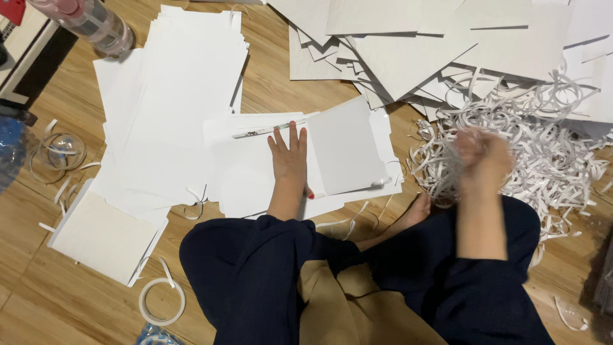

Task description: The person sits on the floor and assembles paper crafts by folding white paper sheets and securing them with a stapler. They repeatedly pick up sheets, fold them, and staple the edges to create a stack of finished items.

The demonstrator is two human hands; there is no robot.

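Two hands share the work. Our left hand [289,156] lies flat on the folded white card [300,160] in front of our crossed legs, fingers straight and slightly apart, pressing beside the raised flap [345,150]. Our right hand [484,156] is lifted over the heap of peeled backing strips [543,147] and is blurred by motion; its fingers look curled together, but we cannot tell whether they grip a strip.

The card rests on the wooden floor [281,80], between the stack of white sheets [179,96] on our left and the strip heap on our right. A thin tape line [268,130] runs along its upper fold.

1. We judge the step to be discarding a peeled strip while holding the card still.
2. We should keep the palm flat near the fold so the card cannot slide.
3. We should keep the fingertips off the exposed tape line; it may be sticky.
4. We should keep loose strips away from the flap.
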